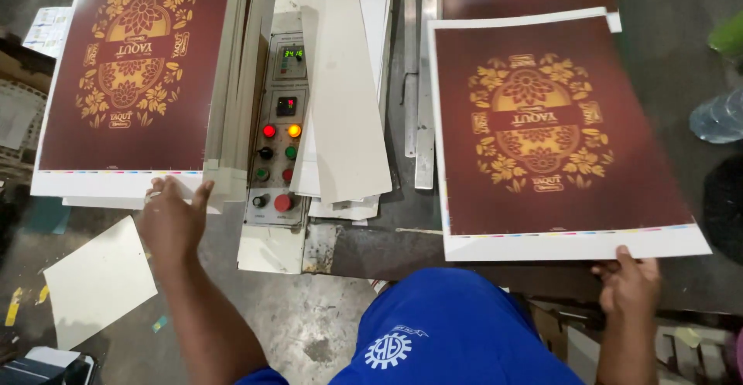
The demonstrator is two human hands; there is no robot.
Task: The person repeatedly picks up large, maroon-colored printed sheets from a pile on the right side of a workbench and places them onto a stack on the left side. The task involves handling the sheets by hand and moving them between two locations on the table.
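A dark maroon printed sheet [557, 133] with a gold floral emblem and white margins lies on the machine table at the right. My right hand [628, 283] grips its near edge, thumb on top of the white margin. At the left a stack of the same maroon sheets [131, 75] rests with its near edge towards me. My left hand [172, 219] presses on that stack's near white edge, fingers spread against it.
Between the two piles stands a grey control panel [280, 122] with red, green and amber buttons and a small digital display. White card strips [344, 83] lean beside it. A loose white sheet [99, 280] lies on the concrete floor. A plastic bottle [718, 118] sits far right.
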